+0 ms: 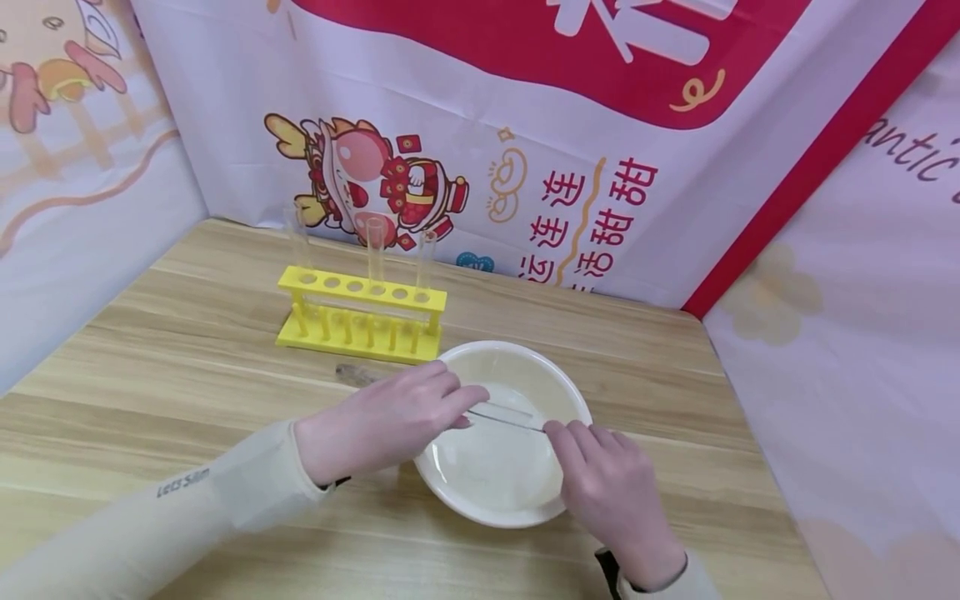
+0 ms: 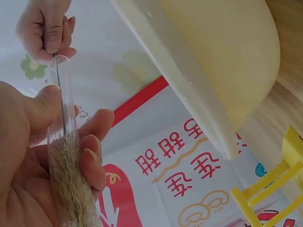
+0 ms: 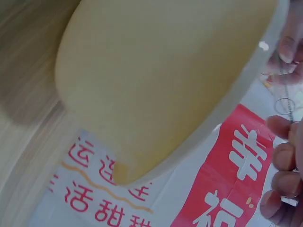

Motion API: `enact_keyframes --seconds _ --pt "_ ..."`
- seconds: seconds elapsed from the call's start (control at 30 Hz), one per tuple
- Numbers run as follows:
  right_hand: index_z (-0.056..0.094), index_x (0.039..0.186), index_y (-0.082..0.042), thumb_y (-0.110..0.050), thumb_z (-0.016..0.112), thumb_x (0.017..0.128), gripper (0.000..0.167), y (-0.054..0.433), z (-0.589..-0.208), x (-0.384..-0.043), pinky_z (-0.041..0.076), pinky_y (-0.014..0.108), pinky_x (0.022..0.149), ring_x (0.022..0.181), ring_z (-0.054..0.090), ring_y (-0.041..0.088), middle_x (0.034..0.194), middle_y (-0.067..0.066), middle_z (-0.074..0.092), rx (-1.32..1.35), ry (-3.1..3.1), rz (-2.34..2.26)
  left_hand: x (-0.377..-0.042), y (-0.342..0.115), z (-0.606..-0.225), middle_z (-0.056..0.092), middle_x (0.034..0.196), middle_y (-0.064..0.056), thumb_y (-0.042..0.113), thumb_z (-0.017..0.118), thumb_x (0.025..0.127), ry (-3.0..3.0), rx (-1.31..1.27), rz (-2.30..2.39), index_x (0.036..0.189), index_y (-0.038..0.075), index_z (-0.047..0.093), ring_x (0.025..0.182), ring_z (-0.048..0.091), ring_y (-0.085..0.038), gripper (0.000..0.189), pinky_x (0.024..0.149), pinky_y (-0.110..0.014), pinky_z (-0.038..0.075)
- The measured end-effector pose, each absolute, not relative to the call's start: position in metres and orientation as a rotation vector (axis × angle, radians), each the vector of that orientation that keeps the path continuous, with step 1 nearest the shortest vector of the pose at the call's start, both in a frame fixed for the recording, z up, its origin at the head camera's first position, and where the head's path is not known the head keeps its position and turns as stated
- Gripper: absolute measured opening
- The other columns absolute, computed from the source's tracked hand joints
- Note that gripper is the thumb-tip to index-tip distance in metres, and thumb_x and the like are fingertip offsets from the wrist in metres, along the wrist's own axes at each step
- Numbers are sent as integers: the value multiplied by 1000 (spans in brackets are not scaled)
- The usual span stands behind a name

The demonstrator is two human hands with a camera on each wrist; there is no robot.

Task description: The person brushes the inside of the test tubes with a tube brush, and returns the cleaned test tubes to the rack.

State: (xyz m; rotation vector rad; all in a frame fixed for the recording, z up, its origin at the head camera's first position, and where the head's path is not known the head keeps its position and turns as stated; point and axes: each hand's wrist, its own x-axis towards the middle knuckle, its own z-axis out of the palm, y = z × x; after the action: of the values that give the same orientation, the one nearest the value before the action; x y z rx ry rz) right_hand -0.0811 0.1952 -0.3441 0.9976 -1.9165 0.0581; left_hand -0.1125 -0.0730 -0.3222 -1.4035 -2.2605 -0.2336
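My left hand (image 1: 393,414) grips a clear glass test tube (image 2: 69,111), its fingers and thumb curled round it above the white basin (image 1: 491,479). Inside the tube sits a test tube brush (image 2: 71,182) with pale brown bristles, in the closed half. Its thin twisted wire runs out through the tube's mouth. At that wire's far end, my right hand (image 1: 609,479) pinches it between thumb and fingers, over the basin's right rim. In the head view, the bristle end shows to the left of my left hand. Whether water is in the basin, I cannot tell.
Behind and left of the basin stands a yellow test tube rack (image 1: 390,289) with three upright glass tubes (image 1: 377,254) in it. The wooden table (image 1: 630,379) meets a printed cloth backdrop (image 1: 480,100) at the back and light cloths at both sides.
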Motion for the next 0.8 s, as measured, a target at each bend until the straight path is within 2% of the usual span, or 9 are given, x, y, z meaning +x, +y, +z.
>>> enact_keyframes --seconds 0.1,0.23,0.43,0.8 --pt "67 84 1 1 47 99 25 192 -340 -85 30 22 38 44 35 15 61 3 45 1009 -1772 -35 -113 -75 -320 67 94 -9 19 76 89 -2324 -1387 -251 119 0 65 83 62 -20 37 75 -27 55" --pt "68 86 1 -10 51 103 27 193 -338 -88 31 21 38 44 38 15 61 2 45 1054 -1700 -82 -113 -77 -317 67 93 -8 22 74 90 -2358 -1377 -241 119 2 66 80 61 -19 36 74 -27 55" --pt "67 90 0 -10 48 104 25 197 -340 -93 30 21 39 43 39 15 63 1 46 1072 -1713 -117 -113 -80 -317 66 90 -5 24 76 89 -2357 -1385 -190 118 5 68 75 60 -17 36 69 -25 54" --pt "63 88 0 -6 47 101 21 197 -343 -102 26 19 40 43 38 12 62 0 43 1128 -1767 -104 -117 -91 -322 63 89 -2 11 82 82 -2388 -1364 -198 122 9 64 76 58 -16 43 66 -24 52"
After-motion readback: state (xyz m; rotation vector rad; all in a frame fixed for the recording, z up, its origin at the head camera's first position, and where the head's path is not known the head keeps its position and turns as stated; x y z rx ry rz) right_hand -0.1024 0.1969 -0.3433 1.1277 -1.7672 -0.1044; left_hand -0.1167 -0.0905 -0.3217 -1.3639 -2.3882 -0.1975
